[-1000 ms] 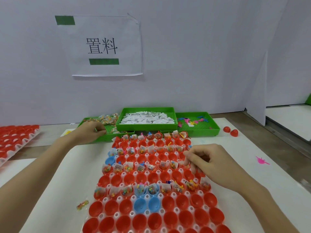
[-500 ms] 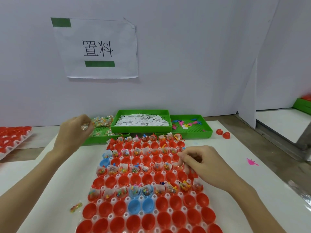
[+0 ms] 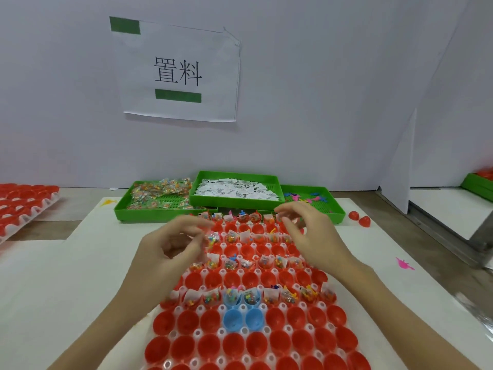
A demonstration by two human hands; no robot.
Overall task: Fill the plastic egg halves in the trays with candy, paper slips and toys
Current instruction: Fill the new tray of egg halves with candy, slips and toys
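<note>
Both my hands hover over the far rows of the egg tray (image 3: 256,340). My left hand (image 3: 170,247) pinches a candy packet (image 3: 212,239) at its fingertips; my right hand (image 3: 312,236) is blurred, fingers loosely curled, its grip unclear. The candy bin (image 3: 138,212), slips bin (image 3: 237,201) and toy bin (image 3: 333,212) sit just behind on the table (image 3: 80,263).

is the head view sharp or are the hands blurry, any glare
Head view: both the left hand and right hand are motion-blurred at the fingers; the egg tray and sign are sharp; lighting is soft and even, with no strong glare; edges bow from the wide-angle lens.
</note>
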